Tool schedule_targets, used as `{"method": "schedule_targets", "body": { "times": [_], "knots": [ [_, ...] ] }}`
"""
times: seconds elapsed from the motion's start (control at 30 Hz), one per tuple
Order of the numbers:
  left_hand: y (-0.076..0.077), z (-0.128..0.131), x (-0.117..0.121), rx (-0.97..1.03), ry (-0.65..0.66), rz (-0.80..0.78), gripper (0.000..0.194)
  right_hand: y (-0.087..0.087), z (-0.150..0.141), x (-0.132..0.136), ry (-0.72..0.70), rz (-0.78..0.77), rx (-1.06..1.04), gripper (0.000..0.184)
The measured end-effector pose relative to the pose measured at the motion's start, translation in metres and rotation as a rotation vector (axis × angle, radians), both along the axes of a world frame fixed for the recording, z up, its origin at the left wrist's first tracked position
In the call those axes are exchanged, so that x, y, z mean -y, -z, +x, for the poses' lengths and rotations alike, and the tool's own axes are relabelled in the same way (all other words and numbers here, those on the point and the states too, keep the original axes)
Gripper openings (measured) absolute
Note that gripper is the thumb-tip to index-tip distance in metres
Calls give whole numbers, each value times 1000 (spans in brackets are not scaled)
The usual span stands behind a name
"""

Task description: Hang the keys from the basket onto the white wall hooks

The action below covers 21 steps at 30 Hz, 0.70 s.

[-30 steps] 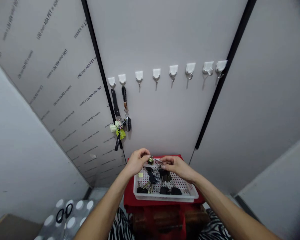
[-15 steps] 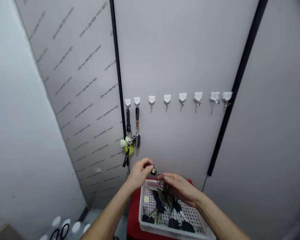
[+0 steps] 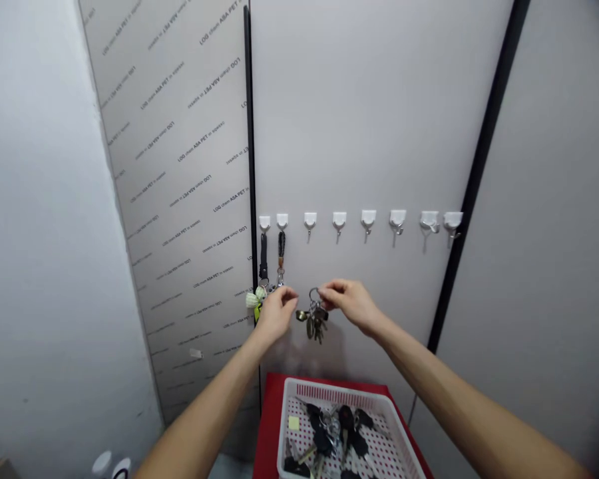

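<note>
My right hand (image 3: 352,303) pinches a metal key ring (image 3: 313,293) between thumb and fingertips. From that ring dangles a bunch of keys (image 3: 315,324), with a brass-coloured piece (image 3: 302,315) on its left side. My left hand (image 3: 277,314) is just left of the bunch, its fingers curled and slightly apart, holding nothing visible. Behind it, on the two leftmost wall hooks, hang a key set on a black strap (image 3: 263,256) with a pale green bow (image 3: 255,298), and one on a braided black strap (image 3: 281,245); my left hand partly hides both sets.
Several white-backed hooks (image 3: 339,219) run in a row across the grey wall panel, right of the hanging straps. Below my hands, a white plastic basket (image 3: 339,389) with loose keys (image 3: 347,422) stands on a red surface (image 3: 269,412). White caps (image 3: 101,462) show at lower left.
Both hands have risen from over the basket to the wall below the hooks, bringing the key bunch up. My left hand has come away from the brass-coloured piece. The view has shifted slightly.
</note>
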<state>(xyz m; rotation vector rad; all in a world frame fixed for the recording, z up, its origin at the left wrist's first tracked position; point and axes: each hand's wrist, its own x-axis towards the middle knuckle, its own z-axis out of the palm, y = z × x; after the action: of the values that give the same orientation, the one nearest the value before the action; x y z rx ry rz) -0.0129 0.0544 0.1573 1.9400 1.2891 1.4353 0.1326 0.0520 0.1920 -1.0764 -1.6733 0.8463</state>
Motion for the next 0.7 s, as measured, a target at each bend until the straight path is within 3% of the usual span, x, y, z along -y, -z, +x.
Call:
{"method": "schedule_targets", "body": {
  "times": [0.1, 0.2, 0.4, 0.57, 0.63, 0.7],
  "knots": [
    [-28, 9, -6, 47, 12, 132, 18, -31, -11, -13, 29, 55, -136, 8],
    [-55, 18, -12, 61, -2, 165, 27, -55, -18, -27, 65, 129, -245, 6],
    [-87, 25, -36, 54, -89, 123, 34, -76, -27, -53, 197, 160, -292, 6],
    [-89, 24, -44, -16, -104, 111, 32, -72, -31, -69, 283, 162, -195, 10],
    [-80, 22, -40, 0, -99, 105, 32, -66, -26, -68, 304, 202, -145, 14],
    [-61, 18, -33, 28, -71, 109, 30, -52, -18, -61, 358, 296, -68, 18]
  ]
}}
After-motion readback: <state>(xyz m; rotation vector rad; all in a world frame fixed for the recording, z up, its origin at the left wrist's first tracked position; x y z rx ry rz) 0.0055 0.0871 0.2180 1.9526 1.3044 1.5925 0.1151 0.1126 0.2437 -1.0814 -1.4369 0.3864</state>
